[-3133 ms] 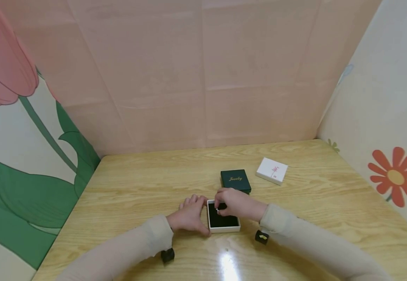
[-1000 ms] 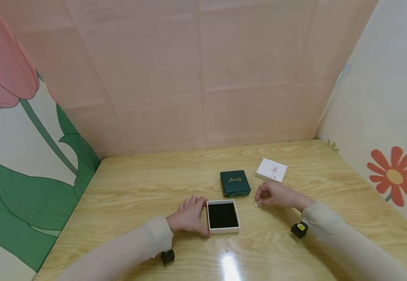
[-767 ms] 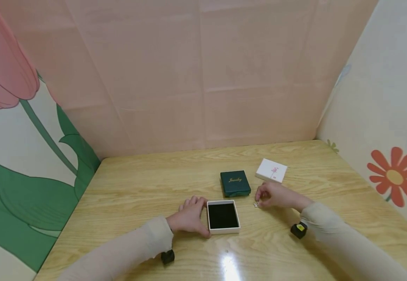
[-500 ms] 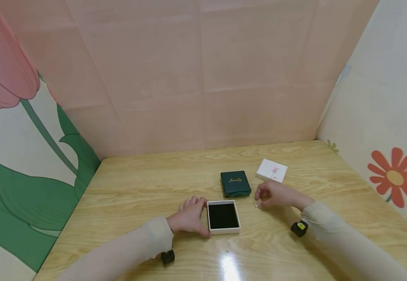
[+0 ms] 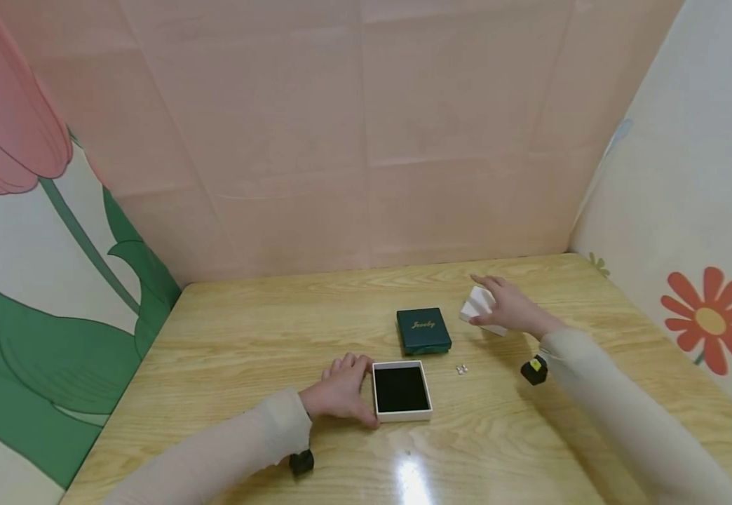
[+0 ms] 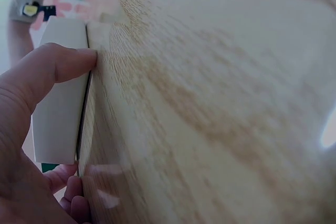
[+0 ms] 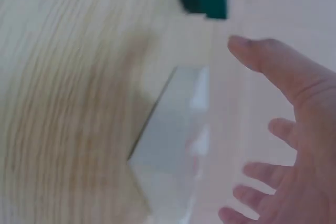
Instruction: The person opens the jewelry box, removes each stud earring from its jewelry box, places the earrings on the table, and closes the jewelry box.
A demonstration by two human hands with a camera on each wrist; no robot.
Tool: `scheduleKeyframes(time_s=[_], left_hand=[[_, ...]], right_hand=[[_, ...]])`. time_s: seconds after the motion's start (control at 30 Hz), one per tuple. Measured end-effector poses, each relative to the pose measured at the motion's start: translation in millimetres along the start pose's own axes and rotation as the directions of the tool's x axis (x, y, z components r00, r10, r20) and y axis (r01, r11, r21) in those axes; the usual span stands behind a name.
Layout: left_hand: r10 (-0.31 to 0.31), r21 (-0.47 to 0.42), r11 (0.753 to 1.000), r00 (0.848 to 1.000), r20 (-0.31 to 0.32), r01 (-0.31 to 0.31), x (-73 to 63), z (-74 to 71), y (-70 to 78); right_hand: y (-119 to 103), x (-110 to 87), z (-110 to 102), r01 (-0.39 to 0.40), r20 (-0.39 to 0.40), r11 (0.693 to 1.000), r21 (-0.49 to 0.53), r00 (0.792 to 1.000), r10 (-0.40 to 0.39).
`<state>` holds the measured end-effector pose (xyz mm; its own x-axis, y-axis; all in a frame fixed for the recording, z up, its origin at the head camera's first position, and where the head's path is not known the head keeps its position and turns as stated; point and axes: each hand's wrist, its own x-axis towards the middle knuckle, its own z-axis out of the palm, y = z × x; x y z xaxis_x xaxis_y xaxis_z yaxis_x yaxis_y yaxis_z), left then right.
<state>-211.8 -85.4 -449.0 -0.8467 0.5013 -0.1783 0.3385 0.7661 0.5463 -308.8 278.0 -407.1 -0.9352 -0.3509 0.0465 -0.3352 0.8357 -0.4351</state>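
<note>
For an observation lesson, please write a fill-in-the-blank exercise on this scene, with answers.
The left hand holds the open box, whose lining is coloured ____.
The right hand hovers above the far box, coloured ____.
The gold-lettered box is coloured ____.
In the head view, tiny jewellery lies to the ____ of the open box.
Missing words: black; white; green; right.

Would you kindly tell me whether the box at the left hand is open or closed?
Open: the white box has no lid on, and its black inside shows in the head view.
</note>
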Motion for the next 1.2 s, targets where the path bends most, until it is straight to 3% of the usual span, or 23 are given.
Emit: scheduleKeyframes(time_s=[0.23, 0.43, 0.77, 0.9, 1.07, 1.2], left_hand=[[-0.002, 0.005, 1.000, 1.000, 0.001, 0.002, -0.1, 0.8, -0.7], [-0.007, -0.005, 1.000, 1.000, 0.002, 0.007, 0.2, 1.2, -0.5], [-0.007, 0.010, 1.000, 1.000, -0.005, 0.007, 0.9, 1.6, -0.9], [-0.006, 0.016, 1.000, 1.000, -0.006, 0.006, 0.8, 1.3, 0.1], [-0.006, 0.020, 1.000, 1.000, -0.007, 0.006, -0.2, 1.2, 1.5], [-0.003, 0.017, 1.000, 1.000, -0.008, 0.003, -0.8, 0.4, 2.3]], right_hand=[[16.4, 11.8, 5.2, -0.084, 0.094, 0.992, -0.095, 0.991, 0.093], [23.3, 18.5, 6.5, -0.093, 0.159, 0.988, -0.124, 0.981, 0.112], [25.2, 22.9, 8.0, -0.112, 0.178, 0.987, -0.118, 0.975, 0.131], [10.7, 22.6, 2.3, -0.083, 0.160, 0.993, -0.078, 0.982, 0.095], [-27.7, 16.7, -12.0, 0.025, 0.096, 0.999, -0.031, 0.995, -0.022], [-59.0, 8.8, -14.2, 0.118, 0.060, 0.993, -0.018, 0.991, -0.117]])
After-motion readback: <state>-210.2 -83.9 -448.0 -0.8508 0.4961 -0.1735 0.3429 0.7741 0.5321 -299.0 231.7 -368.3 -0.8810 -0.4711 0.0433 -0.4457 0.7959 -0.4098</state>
